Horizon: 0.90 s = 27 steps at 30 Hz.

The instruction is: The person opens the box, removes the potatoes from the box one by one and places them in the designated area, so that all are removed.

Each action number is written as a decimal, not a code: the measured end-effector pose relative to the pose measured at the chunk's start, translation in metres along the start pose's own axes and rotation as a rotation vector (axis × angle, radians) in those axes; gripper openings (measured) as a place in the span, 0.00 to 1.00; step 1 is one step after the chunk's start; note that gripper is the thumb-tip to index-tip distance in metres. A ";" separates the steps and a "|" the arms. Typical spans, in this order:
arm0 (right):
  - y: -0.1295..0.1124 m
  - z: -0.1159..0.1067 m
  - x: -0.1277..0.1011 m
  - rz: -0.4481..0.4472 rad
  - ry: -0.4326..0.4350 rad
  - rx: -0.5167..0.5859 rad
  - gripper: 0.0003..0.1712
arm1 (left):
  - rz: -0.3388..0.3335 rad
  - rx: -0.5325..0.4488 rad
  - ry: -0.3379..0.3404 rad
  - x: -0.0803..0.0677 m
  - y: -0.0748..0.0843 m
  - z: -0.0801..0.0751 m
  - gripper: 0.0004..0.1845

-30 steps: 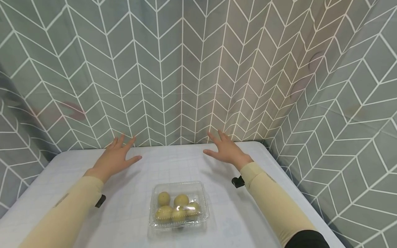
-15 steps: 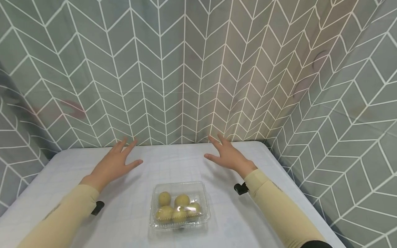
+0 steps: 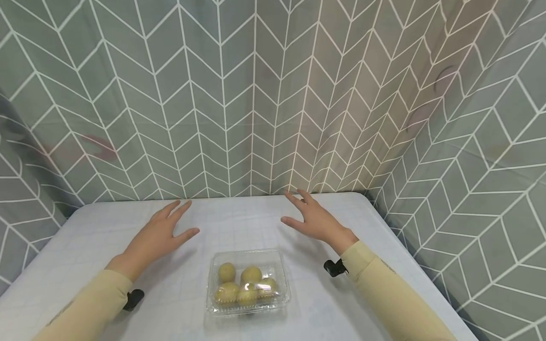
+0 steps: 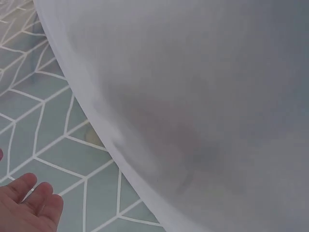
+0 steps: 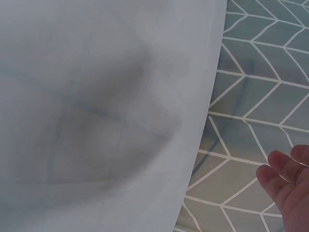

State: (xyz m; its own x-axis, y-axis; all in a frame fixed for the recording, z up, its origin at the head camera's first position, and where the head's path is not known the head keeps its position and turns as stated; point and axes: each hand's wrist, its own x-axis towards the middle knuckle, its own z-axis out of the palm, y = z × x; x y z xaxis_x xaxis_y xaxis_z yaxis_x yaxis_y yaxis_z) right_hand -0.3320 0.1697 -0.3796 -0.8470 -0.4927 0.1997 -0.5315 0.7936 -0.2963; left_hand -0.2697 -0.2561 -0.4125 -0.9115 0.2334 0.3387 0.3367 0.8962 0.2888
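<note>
A clear plastic clamshell box (image 3: 247,282) with several yellow-green round fruits inside lies closed on the white table (image 3: 85,227), near its front middle. My left hand (image 3: 164,229) hovers flat over the table to the box's far left, fingers spread and holding nothing. To the box's far right my right hand (image 3: 304,215) is likewise spread, palm down, empty. Both arms wear beige sleeves. In the left wrist view only fingertips (image 4: 29,203) show over the table edge; in the right wrist view fingertips (image 5: 285,174) show at the lower right.
A grey-green curtain with a white chevron pattern (image 3: 264,94) hangs close behind the table and along its right side (image 3: 477,189). The table's far edge lies just beyond the fingertips. Small black clips (image 3: 334,267) sit at both wrists.
Both hands have drawn back a little toward me and toward the box, staying spread and empty. The box has not moved.
</note>
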 end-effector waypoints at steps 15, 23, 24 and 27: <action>-0.012 0.005 -0.025 -0.001 0.001 0.063 0.46 | -0.010 -0.073 0.017 -0.021 0.018 0.006 0.45; -0.020 0.007 -0.043 -0.019 0.028 0.121 0.45 | -0.024 -0.111 0.011 -0.032 0.032 0.005 0.45; -0.022 0.007 -0.045 -0.022 0.030 0.131 0.44 | -0.025 -0.116 0.007 -0.034 0.034 0.004 0.45; -0.026 0.008 -0.052 -0.026 0.035 0.150 0.44 | -0.032 -0.135 -0.001 -0.040 0.041 0.002 0.44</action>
State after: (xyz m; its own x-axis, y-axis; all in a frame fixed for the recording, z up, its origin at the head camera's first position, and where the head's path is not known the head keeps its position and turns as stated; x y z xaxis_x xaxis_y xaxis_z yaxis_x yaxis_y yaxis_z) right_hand -0.2745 0.1722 -0.3896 -0.8332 -0.4977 0.2410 -0.5516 0.7168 -0.4265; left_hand -0.2203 -0.2281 -0.4155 -0.9225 0.2062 0.3264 0.3364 0.8441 0.4176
